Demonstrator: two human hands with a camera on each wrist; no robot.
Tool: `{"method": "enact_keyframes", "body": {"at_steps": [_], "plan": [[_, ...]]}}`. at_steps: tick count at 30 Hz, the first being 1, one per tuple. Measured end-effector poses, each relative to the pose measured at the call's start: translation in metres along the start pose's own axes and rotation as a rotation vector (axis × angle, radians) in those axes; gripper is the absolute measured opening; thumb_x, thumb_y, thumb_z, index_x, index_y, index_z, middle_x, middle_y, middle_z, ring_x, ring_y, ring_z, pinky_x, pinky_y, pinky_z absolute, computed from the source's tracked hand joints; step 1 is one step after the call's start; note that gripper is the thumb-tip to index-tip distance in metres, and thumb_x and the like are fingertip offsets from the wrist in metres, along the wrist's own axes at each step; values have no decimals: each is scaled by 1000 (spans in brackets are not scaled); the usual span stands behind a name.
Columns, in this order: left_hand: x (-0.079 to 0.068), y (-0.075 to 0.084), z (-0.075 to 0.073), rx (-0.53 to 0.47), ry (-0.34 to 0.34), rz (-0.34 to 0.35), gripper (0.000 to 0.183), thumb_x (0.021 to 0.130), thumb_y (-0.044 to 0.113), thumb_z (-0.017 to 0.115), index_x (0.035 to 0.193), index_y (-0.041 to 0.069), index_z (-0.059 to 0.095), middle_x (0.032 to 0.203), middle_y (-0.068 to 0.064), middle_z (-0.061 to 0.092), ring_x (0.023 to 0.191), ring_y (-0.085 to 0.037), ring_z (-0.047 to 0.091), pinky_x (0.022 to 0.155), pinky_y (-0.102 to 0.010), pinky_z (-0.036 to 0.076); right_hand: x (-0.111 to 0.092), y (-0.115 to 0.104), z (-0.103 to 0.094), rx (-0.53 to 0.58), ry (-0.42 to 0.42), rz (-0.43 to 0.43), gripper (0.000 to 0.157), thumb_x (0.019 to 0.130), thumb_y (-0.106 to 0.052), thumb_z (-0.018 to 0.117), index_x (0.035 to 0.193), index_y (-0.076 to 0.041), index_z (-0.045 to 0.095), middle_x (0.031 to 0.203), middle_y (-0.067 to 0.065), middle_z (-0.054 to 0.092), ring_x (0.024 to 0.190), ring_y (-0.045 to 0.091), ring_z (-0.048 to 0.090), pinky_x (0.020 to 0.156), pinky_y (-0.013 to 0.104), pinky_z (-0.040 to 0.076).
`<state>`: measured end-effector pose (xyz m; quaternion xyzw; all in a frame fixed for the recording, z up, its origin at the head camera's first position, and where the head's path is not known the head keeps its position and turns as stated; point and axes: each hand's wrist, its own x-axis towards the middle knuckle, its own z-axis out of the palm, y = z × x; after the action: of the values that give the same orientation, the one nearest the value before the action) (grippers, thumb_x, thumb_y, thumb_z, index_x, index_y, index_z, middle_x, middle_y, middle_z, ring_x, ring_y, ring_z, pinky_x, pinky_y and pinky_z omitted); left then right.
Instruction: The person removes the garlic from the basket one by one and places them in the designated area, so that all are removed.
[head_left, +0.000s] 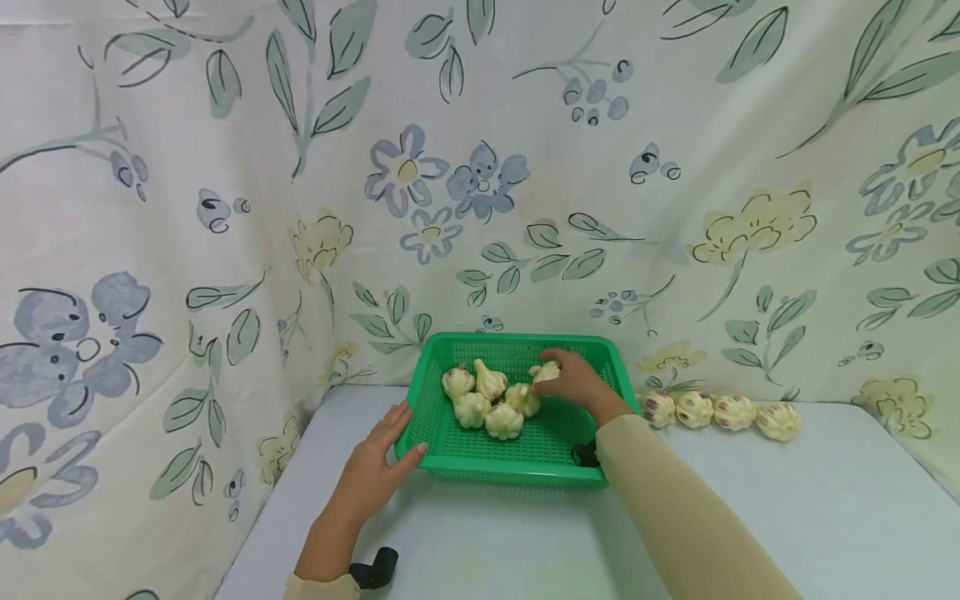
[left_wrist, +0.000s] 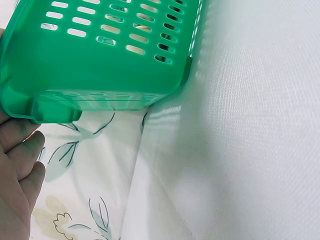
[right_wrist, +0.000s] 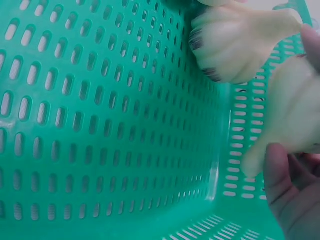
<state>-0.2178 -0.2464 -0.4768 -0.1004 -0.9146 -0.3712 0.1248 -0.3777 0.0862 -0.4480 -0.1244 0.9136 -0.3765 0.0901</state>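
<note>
A green plastic basket with slotted walls stands on the table. My left hand rests against its left rim, thumb by the front corner. In the left wrist view the fingers lie loosely straight along the rim. Inside the basket, my right hand pinches a garlic bulb between thumb and fingers, held near the back right. Another garlic bulb lies close to it in the right wrist view. Several more garlic bulbs sit grouped in the basket's left and middle.
A row of several purple-streaked garlic bulbs lies on the white table, right of the basket. Behind the table hangs a floral cloth. Black wrist mounts are on both forearms.
</note>
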Motion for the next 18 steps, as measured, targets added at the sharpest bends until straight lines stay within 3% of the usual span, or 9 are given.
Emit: {"method": "enact_keyframes", "body": {"at_steps": [10, 18], "plan": [[-1, 0, -1, 14, -3, -5, 73, 93, 51, 62, 150, 11, 42, 159, -5, 34, 148, -31, 28, 115, -59, 28, -3, -10, -2, -11, 29, 21, 77, 88, -49, 70, 149, -11, 42, 155, 21, 34, 140, 42, 36, 104, 60, 41], [0, 2, 0, 9, -14, -15, 75, 93, 54, 61, 151, 12, 41, 160, -3, 32, 148, -32, 27, 115, -60, 27, -2, -7, -3, 38, 86, 34, 84, 85, -59, 69, 148, -10, 44, 151, 20, 40, 134, 41, 44, 100, 57, 46]]}}
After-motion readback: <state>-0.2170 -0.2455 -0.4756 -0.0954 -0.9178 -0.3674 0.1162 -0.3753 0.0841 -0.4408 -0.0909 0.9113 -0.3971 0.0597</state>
